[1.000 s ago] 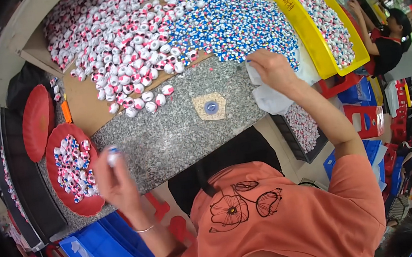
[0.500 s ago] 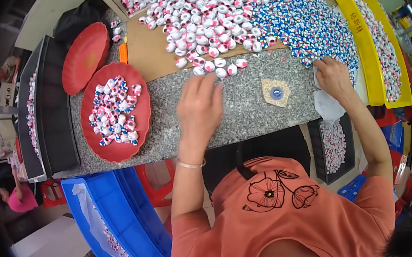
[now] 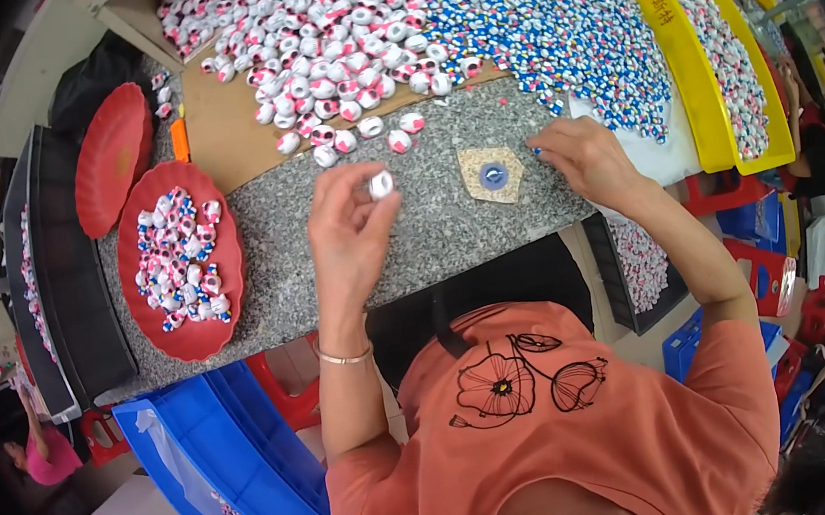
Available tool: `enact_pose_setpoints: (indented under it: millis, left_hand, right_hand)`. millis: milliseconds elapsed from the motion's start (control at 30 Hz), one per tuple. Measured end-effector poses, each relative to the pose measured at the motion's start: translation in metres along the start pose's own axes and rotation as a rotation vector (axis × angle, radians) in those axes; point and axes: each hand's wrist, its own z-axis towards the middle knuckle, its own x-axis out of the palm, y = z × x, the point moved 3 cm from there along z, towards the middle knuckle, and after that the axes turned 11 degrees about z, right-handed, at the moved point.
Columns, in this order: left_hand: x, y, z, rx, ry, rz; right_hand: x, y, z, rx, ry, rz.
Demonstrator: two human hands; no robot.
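My left hand (image 3: 342,233) is raised over the grey speckled worktop. Between its thumb and fingers is a white hollow figure head (image 3: 382,184), its round opening showing. Over to the right, my right hand (image 3: 592,166) pinches a small blue figure body (image 3: 536,150), mostly covered by the fingertips. Between the hands lies a tan speckled block (image 3: 472,163) with a round blue-grey disc (image 3: 494,177) on it. A large heap of white and pink heads (image 3: 330,50) spreads beyond my left hand. Beyond my right hand is a heap of small blue and white bodies (image 3: 571,40).
Joined white, pink and blue figures fill a scalloped red plate (image 3: 191,349) on the left; another red plate (image 3: 103,179) overlaps it. An orange-handled tool (image 3: 180,139) lies beside the cardboard. A yellow bin (image 3: 683,58) flanks the right side. Blue crates (image 3: 239,426) stand below the worktop's left edge.
My left hand has lifted a white head from the near edge of the heap. My right hand has come away from the blue pieces toward the block. The whole view has shifted.
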Motion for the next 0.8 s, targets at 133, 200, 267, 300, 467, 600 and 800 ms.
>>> enact_pose_setpoints:
  millis: [133,200,267,300,467,600,800]
  left_hand:
    - [0.003,0.005,-0.032,-0.150,0.133,-0.199]
    - [0.007,0.007,-0.042,-0.103,0.146,-0.208]
    - [0.010,0.010,-0.046,-0.071,0.126,-0.222]
    - [0.012,0.012,-0.046,-0.071,0.131,-0.224]
    - [0.019,0.013,-0.046,-0.119,0.092,-0.282]
    - [0.027,0.006,-0.043,-0.047,0.069,-0.290]
    - [0.034,0.005,-0.037,0.024,0.026,-0.143]
  right_hand:
    - [-0.002,-0.002,-0.001,0.020,0.017,0.006]
    - [-0.003,-0.004,0.000,0.027,0.050,-0.030]
    - [-0.003,-0.002,0.002,0.023,0.094,-0.084]
    - [-0.004,-0.002,0.004,0.048,0.090,-0.093]
    - [-0.004,0.020,0.014,-0.028,0.056,0.023]
    - [0.007,0.046,0.023,-0.173,0.180,-0.034]
    - [0.018,0.056,0.035,-0.243,0.369,-0.179]
